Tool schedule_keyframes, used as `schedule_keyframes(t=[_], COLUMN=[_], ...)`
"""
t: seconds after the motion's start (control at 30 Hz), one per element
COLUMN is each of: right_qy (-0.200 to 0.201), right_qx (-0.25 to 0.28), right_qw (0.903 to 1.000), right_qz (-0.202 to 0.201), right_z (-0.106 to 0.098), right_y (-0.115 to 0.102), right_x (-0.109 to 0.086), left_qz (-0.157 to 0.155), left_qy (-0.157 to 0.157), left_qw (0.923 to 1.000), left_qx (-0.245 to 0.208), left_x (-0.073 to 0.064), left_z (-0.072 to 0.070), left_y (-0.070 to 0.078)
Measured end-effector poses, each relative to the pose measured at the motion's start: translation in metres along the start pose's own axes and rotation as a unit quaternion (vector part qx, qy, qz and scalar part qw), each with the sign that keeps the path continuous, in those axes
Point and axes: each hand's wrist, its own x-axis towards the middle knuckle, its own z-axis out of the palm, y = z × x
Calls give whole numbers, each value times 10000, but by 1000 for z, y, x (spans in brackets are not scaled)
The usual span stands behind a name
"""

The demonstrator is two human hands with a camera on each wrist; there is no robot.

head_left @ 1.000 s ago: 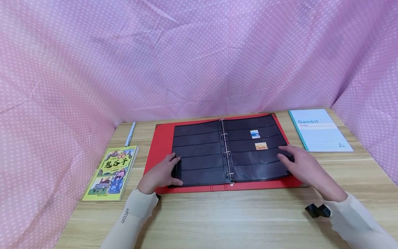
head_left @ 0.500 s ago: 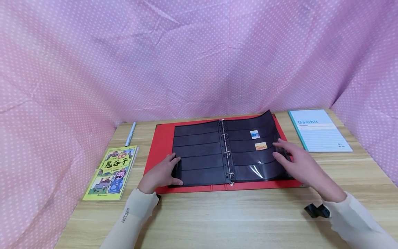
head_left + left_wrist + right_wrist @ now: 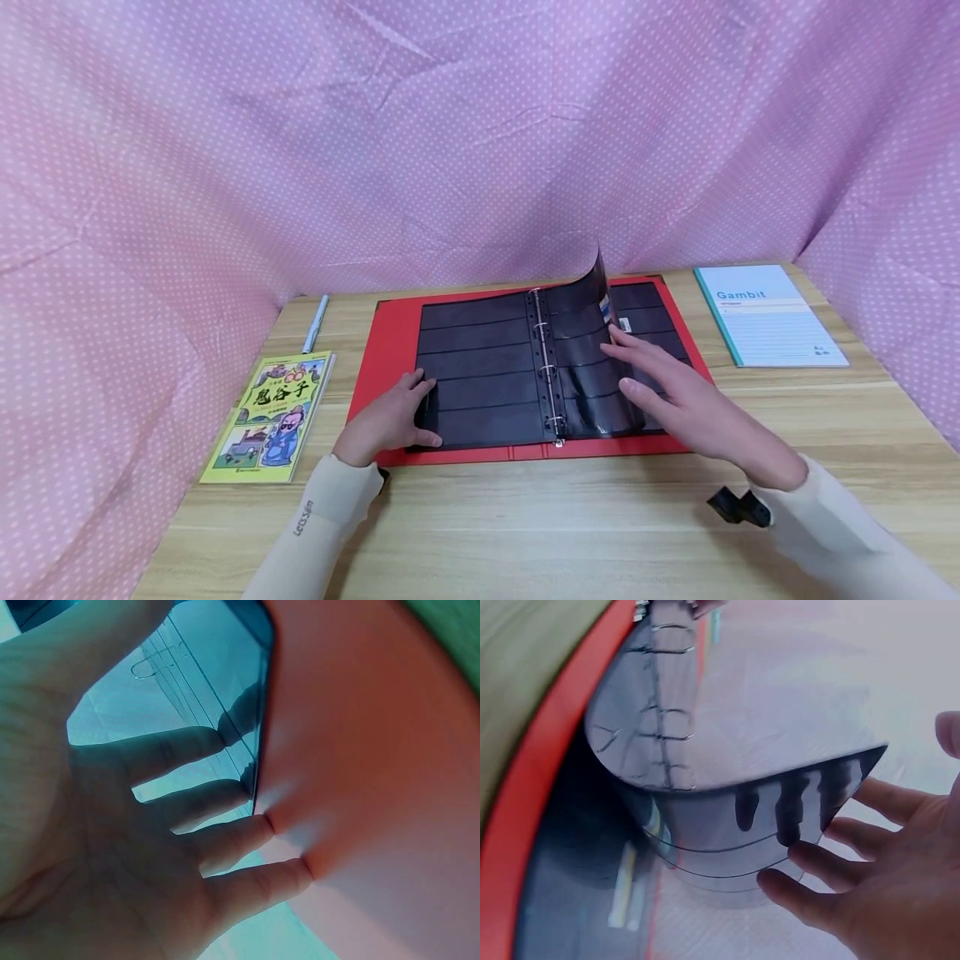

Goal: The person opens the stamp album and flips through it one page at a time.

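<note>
A ring-bound stamp album with a red cover [image 3: 393, 333] lies spread on the table, its pages black with clear pocket strips. My left hand [image 3: 384, 419] rests at the outer edge of the left page [image 3: 483, 371], fingers spread; in the left wrist view the fingertips touch the page edge and red cover. With fingers nearly straight, my right hand [image 3: 693, 408] pushes the right page [image 3: 588, 371], which curves up towards the rings. The right wrist view shows the fingertips against the bent page [image 3: 720, 825]. A small blue-and-white stamp [image 3: 604, 309] shows near its raised edge.
Beneath the raised page lies another black page [image 3: 648, 312] bearing a small pale piece [image 3: 625, 324]. To the left are a yellow comic book [image 3: 270, 417] and a light pen [image 3: 315, 323]. A pale blue notebook [image 3: 772, 317] lies at the right. Pink dotted cloth [image 3: 480, 150] hangs behind.
My right hand has moved left, lifting the right page and bending it towards the rings, so the page beneath is exposed. The left hand has stayed in place.
</note>
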Motion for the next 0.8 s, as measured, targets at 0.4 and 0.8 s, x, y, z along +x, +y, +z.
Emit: schedule_keyframes(t=[0.4,0.8], right_qy=[958,1003], right_qx=[895,1467], right_qw=[9814,9676], right_qz=[-1406,-1794], right_z=[-14,-9], right_y=[-17,-24], right_x=[21,34], left_qz=[-55,-29], left_qy=[-14,0], left_qw=[10000,10000], left_qx=[1,24], left_x=[1,0], left_z=[1,0], left_y=[0,1])
